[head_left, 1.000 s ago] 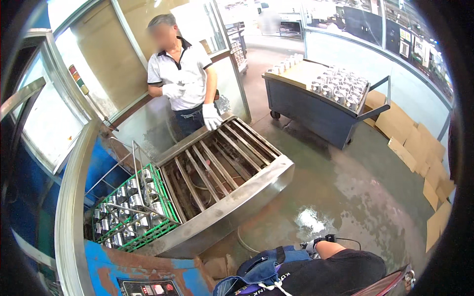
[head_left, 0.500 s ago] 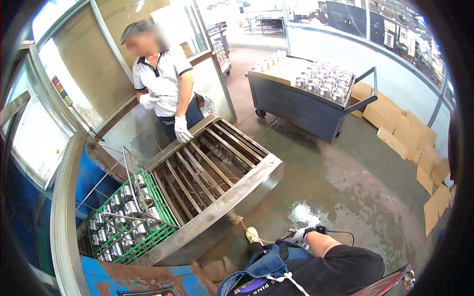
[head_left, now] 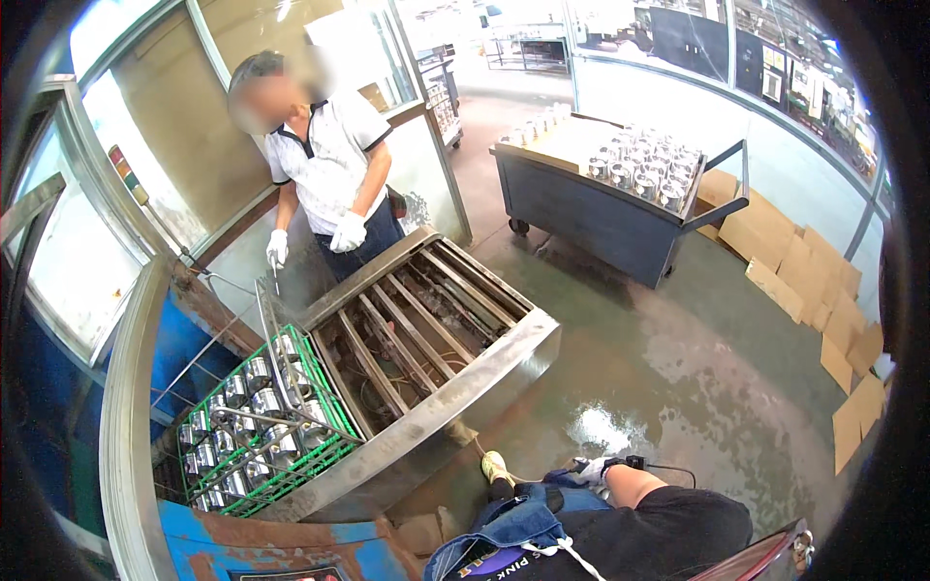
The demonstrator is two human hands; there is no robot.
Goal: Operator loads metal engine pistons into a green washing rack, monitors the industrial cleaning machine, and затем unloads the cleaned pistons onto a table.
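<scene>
My right hand [head_left: 589, 472], in a light glove, hangs low by the blue denim apron [head_left: 518, 523]. A small black device with a cable [head_left: 635, 462] sits at its wrist. The fingers are too small and partly hidden to show whether they hold anything. My left hand is out of sight. To the left, a green wire basket [head_left: 341, 418] holds several shiny metal cylinders [head_left: 235, 390] on a steel-framed bench [head_left: 494, 366] with bars across it. Over the basket lies a bent metal rod frame [head_left: 281, 373].
Across the bench, a co-worker [head_left: 329, 145] in white gloves holds a thin tool [head_left: 277, 283] near the basket. A dark wheeled cart [head_left: 581, 213] carries metal parts. Flattened cardboard [head_left: 775, 252] lies along the right wall. The floor [head_left: 620, 368] looks wet.
The co-worker's hand has left the bench rim, and the other hand has lowered toward the basket with a thin tool. The view has shifted slightly; my right hand stays low.
</scene>
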